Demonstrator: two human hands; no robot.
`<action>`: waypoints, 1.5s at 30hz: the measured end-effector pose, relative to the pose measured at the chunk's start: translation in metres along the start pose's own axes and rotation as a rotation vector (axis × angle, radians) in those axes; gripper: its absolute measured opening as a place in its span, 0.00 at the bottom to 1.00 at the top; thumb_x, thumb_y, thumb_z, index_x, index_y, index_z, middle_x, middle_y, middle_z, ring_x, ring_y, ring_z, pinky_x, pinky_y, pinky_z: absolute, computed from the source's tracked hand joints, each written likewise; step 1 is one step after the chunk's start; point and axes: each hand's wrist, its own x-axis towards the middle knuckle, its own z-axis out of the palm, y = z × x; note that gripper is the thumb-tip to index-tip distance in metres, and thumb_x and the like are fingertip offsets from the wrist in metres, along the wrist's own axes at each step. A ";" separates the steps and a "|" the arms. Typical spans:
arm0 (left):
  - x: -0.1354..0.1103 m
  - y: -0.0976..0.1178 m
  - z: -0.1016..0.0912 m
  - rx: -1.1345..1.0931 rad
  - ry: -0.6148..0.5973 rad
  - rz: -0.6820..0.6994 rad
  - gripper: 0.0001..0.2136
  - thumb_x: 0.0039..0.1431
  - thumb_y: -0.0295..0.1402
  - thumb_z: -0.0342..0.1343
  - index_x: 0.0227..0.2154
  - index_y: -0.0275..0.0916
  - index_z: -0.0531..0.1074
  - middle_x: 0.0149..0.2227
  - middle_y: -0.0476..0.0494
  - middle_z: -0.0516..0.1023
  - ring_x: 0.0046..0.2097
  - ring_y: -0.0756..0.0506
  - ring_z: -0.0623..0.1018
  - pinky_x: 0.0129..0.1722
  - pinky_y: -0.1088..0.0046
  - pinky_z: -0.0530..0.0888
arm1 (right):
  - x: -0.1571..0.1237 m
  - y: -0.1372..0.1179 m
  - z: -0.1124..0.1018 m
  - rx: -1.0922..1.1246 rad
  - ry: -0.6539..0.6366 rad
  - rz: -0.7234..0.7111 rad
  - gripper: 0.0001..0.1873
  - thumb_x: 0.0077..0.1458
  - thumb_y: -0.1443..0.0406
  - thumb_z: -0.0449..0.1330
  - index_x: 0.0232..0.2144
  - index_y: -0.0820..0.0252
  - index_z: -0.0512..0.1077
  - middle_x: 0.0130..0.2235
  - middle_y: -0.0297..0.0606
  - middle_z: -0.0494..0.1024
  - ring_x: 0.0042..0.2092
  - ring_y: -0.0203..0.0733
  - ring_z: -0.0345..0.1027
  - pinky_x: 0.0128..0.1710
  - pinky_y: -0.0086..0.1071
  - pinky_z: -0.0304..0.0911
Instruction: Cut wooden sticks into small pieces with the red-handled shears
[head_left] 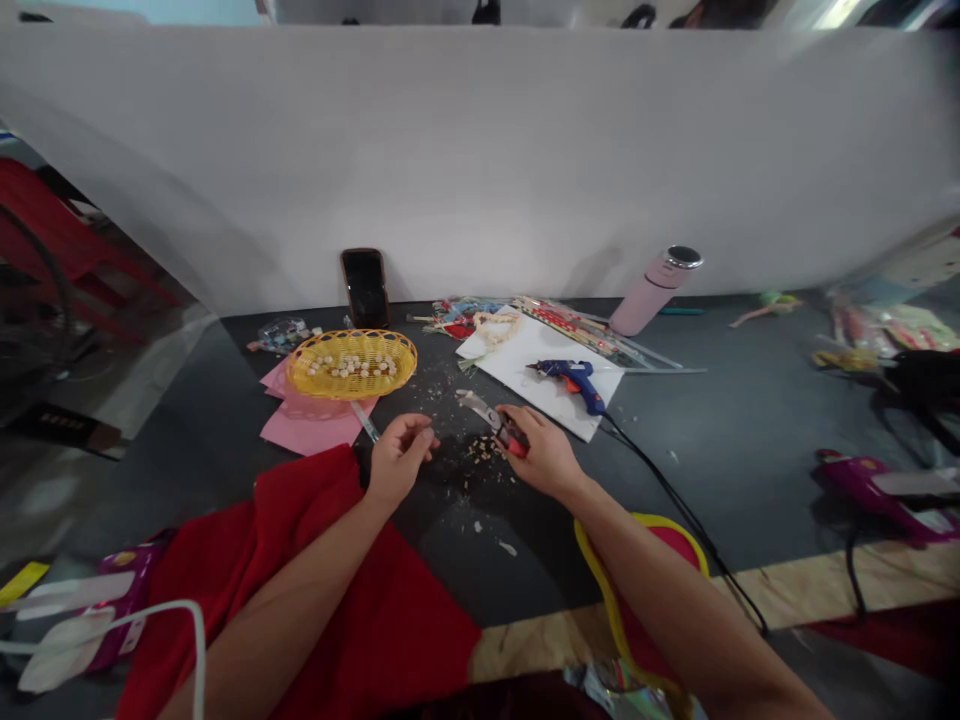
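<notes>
My right hand (544, 452) is wrapped round the red handles of a pair of hand cutters (486, 414), whose metal jaws point up and to the left. Across from it, my left hand (399, 458) has its fingers curled in towards the thumb; anything small in that pinch is too small to make out. Below the cutters, several tiny pale cut pieces (484, 450) lie scattered on the dark table (450, 560). Left of them, a yellow woven basket (352, 385) holds several small whitish pieces and sits partly on pink sheets (311, 428).
A blue glue gun (574, 383) lies on white paper (517, 365), its black cord running to the front edge. Behind are bundled sticks (566, 322), a pink bottle (649, 295) and a leaning phone (365, 287). Red cloth (397, 620) covers the front left. A white partition (465, 170) stands behind.
</notes>
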 end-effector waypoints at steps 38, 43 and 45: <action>-0.045 -0.019 -0.022 0.535 0.078 0.441 0.10 0.56 0.34 0.49 0.39 0.39 0.70 0.37 0.43 0.78 0.36 0.47 0.78 0.37 0.71 0.74 | 0.000 0.002 0.013 -0.143 0.021 -0.001 0.26 0.47 0.65 0.60 0.51 0.57 0.65 0.48 0.41 0.72 0.49 0.43 0.66 0.49 0.34 0.60; -0.043 -0.026 -0.018 0.479 0.042 0.407 0.10 0.56 0.33 0.50 0.40 0.40 0.70 0.37 0.44 0.78 0.34 0.48 0.77 0.36 0.71 0.74 | -0.002 0.009 0.020 -0.117 0.027 0.009 0.27 0.48 0.65 0.60 0.53 0.56 0.64 0.50 0.40 0.71 0.50 0.43 0.64 0.52 0.35 0.59; -0.044 -0.026 -0.017 0.460 0.040 0.393 0.10 0.57 0.33 0.50 0.40 0.40 0.71 0.37 0.43 0.78 0.33 0.48 0.77 0.35 0.71 0.74 | -0.003 0.010 0.021 -0.113 0.039 0.019 0.29 0.47 0.65 0.60 0.53 0.56 0.64 0.50 0.40 0.72 0.51 0.44 0.64 0.52 0.36 0.59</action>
